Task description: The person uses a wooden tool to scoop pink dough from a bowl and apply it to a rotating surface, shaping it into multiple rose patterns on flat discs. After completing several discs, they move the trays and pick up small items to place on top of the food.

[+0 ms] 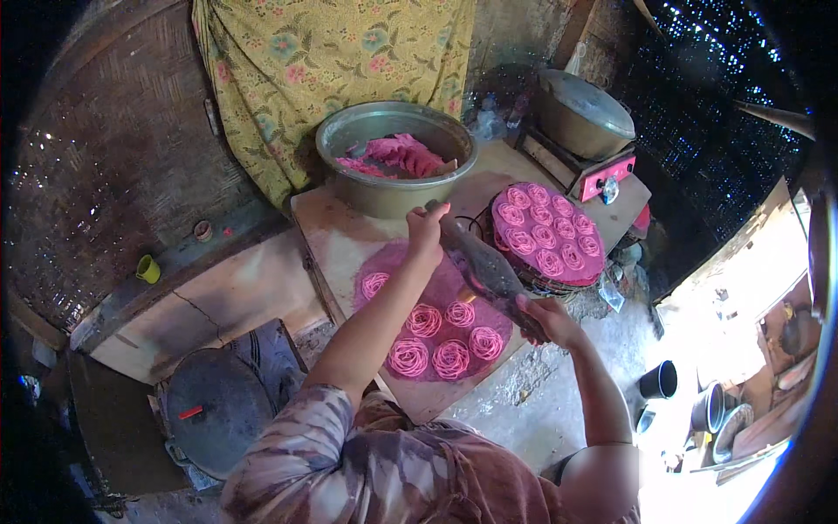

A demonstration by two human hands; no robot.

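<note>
A long dark press tool (480,266) runs diagonally over the table (327,236), gripped at its upper end by my left hand (426,227) and at its lower end by my right hand (546,319), both with closed fingers. Beneath it lies a pink-stained sheet (454,341) with several coiled pink noodle-like nests (408,356), partly hidden by my left forearm and the tool. To the back right, a round stack (506,231) carries more such nests in rows. Behind my hands sits a large metal basin (349,188) holding pink dough (401,153).
A lidded pot (572,118) rests on a pink-fronted stove (602,179) at the back right. A dark round lid (218,406) is at lower left, a green cup (148,269) on the left ledge. Dark buckets (659,378) stand on the right floor. A floral cloth (314,52) hangs behind.
</note>
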